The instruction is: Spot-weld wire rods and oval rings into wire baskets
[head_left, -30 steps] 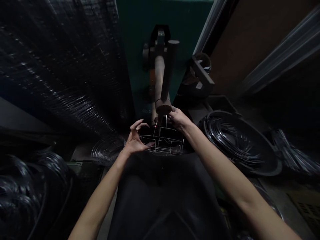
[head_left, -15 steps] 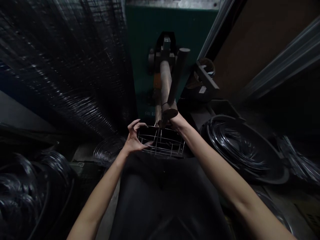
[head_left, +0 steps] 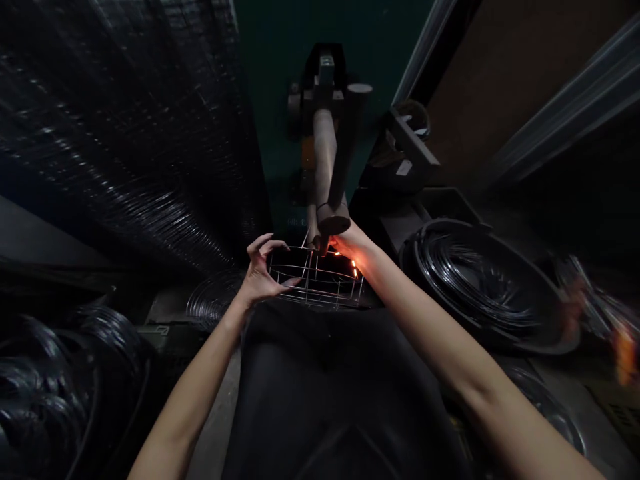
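Steel-wire basket (head_left: 315,283) sits gripped by curled fingers of left hand (head_left: 261,273) and right hand (head_left: 347,245).

A silver steel-wire basket (head_left: 315,280) shows a grid of thin crossing lines, flecked with bright orange sparks (head_left: 354,268) that cast an orange glow on the right hand (head_left: 350,248). Behind it, a dull brown round metal arm (head_left: 324,160) stands against a dark green machine panel (head_left: 280,133). Coils of black wire (head_left: 480,280) carry glossy silver-white streaks in concentric rings, beside a plain brown board (head_left: 515,87).
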`<state>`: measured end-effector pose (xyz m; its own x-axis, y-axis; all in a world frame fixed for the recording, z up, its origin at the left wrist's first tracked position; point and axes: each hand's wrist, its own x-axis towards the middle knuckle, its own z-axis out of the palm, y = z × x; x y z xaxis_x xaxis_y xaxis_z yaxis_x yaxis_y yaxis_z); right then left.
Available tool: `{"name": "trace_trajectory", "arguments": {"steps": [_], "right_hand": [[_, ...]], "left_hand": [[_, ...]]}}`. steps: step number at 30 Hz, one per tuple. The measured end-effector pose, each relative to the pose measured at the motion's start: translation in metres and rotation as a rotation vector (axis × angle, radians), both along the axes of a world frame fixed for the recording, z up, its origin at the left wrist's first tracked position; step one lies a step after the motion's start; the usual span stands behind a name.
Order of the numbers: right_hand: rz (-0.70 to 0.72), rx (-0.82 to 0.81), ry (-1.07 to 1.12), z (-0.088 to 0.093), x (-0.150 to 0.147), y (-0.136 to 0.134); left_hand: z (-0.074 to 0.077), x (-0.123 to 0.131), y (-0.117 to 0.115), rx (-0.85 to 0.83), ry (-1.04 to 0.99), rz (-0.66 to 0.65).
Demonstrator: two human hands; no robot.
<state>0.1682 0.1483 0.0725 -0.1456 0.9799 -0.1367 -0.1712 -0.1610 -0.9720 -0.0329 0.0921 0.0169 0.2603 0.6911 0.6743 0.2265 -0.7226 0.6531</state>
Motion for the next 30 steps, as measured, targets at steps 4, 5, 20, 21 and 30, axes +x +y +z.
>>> {"name": "trace_trajectory", "arguments": {"steps": [4, 5, 20, 21, 30], "right_hand": [[-0.104, -0.081, 0.039, 0.01, 0.002, 0.016], [-0.121, -0.119, 0.034, 0.016, 0.004, 0.021], [-0.072, 0.362, -0.671, -0.044, 0.008, -0.172], [-0.019, 0.412, -0.746, -0.049, 0.002, -0.182], [-0.067, 0.659, -0.846, 0.025, 0.107, -0.168]], "left_hand": [[0.0, 0.0, 0.005, 0.034, 0.046, 0.014], [-0.001, 0.0, 0.005, 0.058, 0.057, 0.009], [0.004, 0.037, -0.077, -0.65, 0.057, -0.192], [0.01, 0.049, -0.079, -0.73, -0.003, -0.199], [0.066, 0.045, -0.105, -0.737, 0.152, -0.228]]}}
